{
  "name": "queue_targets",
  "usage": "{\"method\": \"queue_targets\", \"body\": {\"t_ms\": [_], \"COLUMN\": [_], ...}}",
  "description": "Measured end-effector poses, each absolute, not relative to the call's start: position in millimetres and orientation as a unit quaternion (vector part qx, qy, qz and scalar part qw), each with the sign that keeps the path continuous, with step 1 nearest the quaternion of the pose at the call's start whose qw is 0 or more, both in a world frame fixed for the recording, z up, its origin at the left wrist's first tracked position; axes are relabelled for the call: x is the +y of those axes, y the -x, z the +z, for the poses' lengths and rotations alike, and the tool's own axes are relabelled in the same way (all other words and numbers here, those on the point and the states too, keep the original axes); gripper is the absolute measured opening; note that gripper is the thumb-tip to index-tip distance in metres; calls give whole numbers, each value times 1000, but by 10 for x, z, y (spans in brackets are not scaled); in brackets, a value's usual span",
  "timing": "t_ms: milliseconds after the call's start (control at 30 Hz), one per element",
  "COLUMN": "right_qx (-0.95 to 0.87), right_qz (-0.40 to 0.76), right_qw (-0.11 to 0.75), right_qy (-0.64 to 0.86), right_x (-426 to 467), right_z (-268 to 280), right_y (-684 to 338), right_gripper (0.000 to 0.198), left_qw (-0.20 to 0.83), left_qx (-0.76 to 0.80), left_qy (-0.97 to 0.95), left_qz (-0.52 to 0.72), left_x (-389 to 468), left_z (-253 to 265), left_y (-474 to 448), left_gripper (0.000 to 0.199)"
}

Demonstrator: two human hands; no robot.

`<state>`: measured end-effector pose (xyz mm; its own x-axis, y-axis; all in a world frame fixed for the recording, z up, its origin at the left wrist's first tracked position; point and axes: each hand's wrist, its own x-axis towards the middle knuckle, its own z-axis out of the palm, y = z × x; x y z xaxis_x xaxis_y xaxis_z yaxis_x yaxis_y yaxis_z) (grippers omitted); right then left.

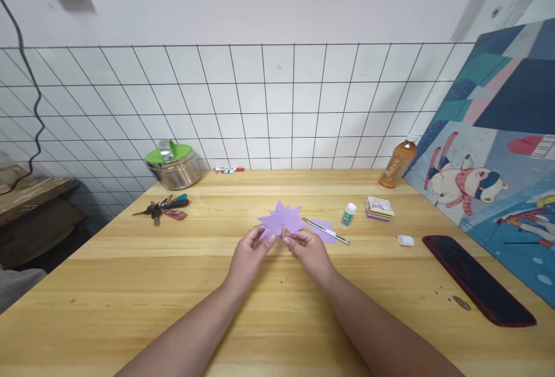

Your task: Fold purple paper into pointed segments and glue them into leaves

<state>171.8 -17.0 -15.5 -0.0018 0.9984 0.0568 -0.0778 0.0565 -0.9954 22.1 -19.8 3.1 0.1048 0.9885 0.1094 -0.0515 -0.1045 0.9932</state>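
Pinching purple paper cutout (281,218) with left hand (248,252) at its lower left and right hand (313,252) at its lower right, thumbs and fingers closed on the paper both sides. Held spikes up, around the middle of worktop (130,284), well in from left and right edges; can't tell if touching or just above. Working near the slit between the thumbs, probably folding or fitting there; can't tell fold from separate strip. To judge by that, calling next for a light, even pinch, lining up at the slit before pressing, without creasing the spikes. Just right, toward the worktop's right edge: craft knife (326,231) lying across purple sheet (324,239), then upright glue stick (347,216), apparently uncapped, and near the right edge, white cap (406,241).
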Motion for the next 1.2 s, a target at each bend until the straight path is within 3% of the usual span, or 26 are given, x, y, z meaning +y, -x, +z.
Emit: {"method": "queue_targets", "body": {"t_ms": [100, 300, 567, 800, 967, 1200], "right_qx": [-492, -508, -536, -540, -532, -527], "right_qz": [484, 452, 466, 467, 504, 486], "right_qw": [541, 544, 569, 562, 585, 602], "right_qy": [481, 491, 414, 419, 349, 352], "right_x": [-122, -78, -156, -185, -235, -225], "right_z": [-147, -110, -101, -73, 55, 164], "right_y": [-1843, -1994, -1712, -1700, -1775, -1937], "right_gripper": [31, 29, 15, 21, 44, 27], "left_qw": [530, 506, 496, 449, 409, 389], "left_qx": [437, 468, 429, 453, 480, 485], "left_qy": [-539, -583, -583, -587, -590, -632], "left_qz": [488, 429, 480, 499, 505, 463], "left_x": [-192, -141, -197, -195, -163, -140], "left_z": [23, -117, -131, -131, -180, -211], "left_y": [-211, -232, -360, -310, -289, -270], "left_gripper": [53, 34, 27, 24, 23, 20]}}
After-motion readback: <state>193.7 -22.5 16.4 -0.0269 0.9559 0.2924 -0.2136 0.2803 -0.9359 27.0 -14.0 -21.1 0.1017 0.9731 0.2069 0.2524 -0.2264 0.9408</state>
